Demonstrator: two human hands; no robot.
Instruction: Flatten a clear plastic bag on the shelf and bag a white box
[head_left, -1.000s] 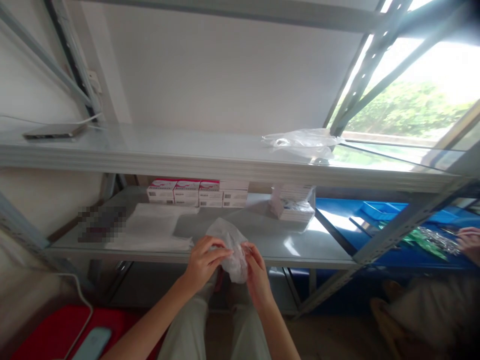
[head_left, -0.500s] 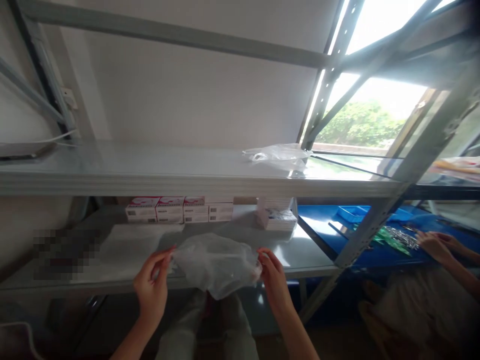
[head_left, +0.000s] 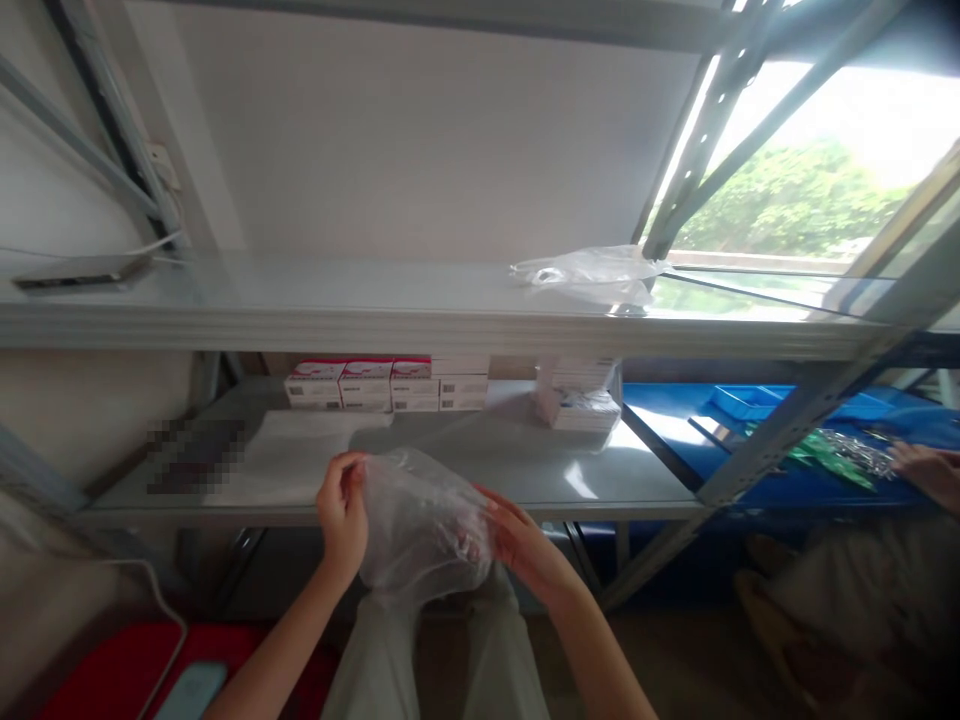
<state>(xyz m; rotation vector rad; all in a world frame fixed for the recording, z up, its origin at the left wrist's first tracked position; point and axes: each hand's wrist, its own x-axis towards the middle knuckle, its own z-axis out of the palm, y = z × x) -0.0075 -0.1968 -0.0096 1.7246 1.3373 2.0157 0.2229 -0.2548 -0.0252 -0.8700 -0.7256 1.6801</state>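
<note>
A clear plastic bag (head_left: 420,525) hangs open in front of the lower metal shelf (head_left: 525,480). My left hand (head_left: 341,515) pinches its left rim between thumb and fingers. My right hand (head_left: 517,545) reaches into the bag's right side, its fingertips showing through the film. Behind the bag, a row of red-and-white boxes (head_left: 386,383) stands at the back of the lower shelf, with a flat white sheet (head_left: 300,455) in front of them.
Another clear bag (head_left: 592,272) lies on the upper shelf (head_left: 375,310). A small stack of white packets (head_left: 581,400) sits at the lower shelf's right. Another person's hand (head_left: 926,470) works over a blue table (head_left: 675,420) with silver and green items. A red case (head_left: 112,670) lies at lower left.
The bag was bunched between both hands, then stretched wide. Now my right hand has gone inside it while my left keeps the rim. The view has swung back left.
</note>
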